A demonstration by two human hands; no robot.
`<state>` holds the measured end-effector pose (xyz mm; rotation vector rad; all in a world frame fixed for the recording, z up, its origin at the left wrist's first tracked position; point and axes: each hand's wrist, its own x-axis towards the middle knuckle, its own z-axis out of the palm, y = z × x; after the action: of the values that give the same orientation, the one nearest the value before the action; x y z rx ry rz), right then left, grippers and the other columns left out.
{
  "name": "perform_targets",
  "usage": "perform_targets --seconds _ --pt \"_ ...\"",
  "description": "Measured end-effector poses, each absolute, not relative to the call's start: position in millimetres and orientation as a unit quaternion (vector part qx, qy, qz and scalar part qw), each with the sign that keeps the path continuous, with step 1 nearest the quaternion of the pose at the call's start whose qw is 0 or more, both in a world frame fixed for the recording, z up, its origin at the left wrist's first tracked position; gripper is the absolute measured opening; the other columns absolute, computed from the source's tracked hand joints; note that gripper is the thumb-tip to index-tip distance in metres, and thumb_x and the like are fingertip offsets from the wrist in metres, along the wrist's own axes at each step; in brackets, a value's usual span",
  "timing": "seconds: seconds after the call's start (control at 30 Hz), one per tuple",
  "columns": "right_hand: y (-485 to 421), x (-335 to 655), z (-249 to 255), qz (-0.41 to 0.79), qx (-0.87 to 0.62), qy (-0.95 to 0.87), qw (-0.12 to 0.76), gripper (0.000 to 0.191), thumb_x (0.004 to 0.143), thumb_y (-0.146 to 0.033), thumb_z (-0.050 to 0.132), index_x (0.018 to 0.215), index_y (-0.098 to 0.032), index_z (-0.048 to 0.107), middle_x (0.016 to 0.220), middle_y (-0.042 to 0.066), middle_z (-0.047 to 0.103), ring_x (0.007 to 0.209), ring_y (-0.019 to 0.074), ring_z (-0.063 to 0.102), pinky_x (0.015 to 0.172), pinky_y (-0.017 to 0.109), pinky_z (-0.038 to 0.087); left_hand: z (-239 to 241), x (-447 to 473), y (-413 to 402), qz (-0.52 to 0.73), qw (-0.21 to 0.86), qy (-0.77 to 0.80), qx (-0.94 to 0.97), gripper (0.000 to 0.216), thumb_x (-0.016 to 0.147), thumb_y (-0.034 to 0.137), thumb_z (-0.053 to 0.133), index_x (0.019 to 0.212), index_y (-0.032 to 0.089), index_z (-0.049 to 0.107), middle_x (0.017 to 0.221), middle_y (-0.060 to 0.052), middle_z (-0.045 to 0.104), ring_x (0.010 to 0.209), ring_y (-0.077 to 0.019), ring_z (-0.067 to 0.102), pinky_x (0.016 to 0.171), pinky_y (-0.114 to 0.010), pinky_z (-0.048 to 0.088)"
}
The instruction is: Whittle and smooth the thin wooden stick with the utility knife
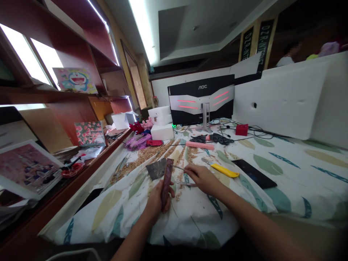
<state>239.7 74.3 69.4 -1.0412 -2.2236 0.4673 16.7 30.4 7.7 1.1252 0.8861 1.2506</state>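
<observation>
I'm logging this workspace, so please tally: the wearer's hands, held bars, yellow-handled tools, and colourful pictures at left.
Hands: 2 (left hand, right hand)
Held bars: 1 (brown bar)
Yellow-handled tools: 1 (yellow tool)
Colourful pictures: 3 (cartoon picture, rose picture, framed picture)
Total: 7

Left hand (155, 197) curled, right hand (201, 177) pinching

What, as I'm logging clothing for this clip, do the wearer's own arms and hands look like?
The left hand and right hand are ungloved. Both forearms are bare as far as they show, with no sleeve, watch or bracelet visible. Finer details are too small to tell.
</observation>
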Motion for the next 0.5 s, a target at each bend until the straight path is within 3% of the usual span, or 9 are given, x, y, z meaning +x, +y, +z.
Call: perform_targets --seconds 0.13,0.5 --pt "78.6 243.5 69.0 0.199 -0.375 -0.865 0.267 0.025 0.097 -0.035 0.049 0.089 -0.021 0.068 0.082 0.002 0.071 0.076 0.0171 0.06 0.068 0.026 0.037 9.7 17.8 29.7 0.543 0.562 0.385 0.492 0.05 0.094 0.061 0.037 0.101 0.017 0.059 0.059 0.0 0.065 0.025 -0.0065 0.037 0.027 -0.019 0.022" --pt "68.9 234.5 67.3 0.203 -0.353 -0.873 0.268 0.024 0.096 -0.034 0.052 0.088 -0.022 0.07 0.081 0.001 0.071 0.074 0.0159 0.06 0.067 0.026 0.036 11.4 18.7 28.2 0.544 0.548 0.415 0.481 0.05 0.093 0.064 0.036 0.095 0.019 0.058 0.046 0.005 0.055 0.023 -0.0075 0.031 0.027 -0.019 0.022"
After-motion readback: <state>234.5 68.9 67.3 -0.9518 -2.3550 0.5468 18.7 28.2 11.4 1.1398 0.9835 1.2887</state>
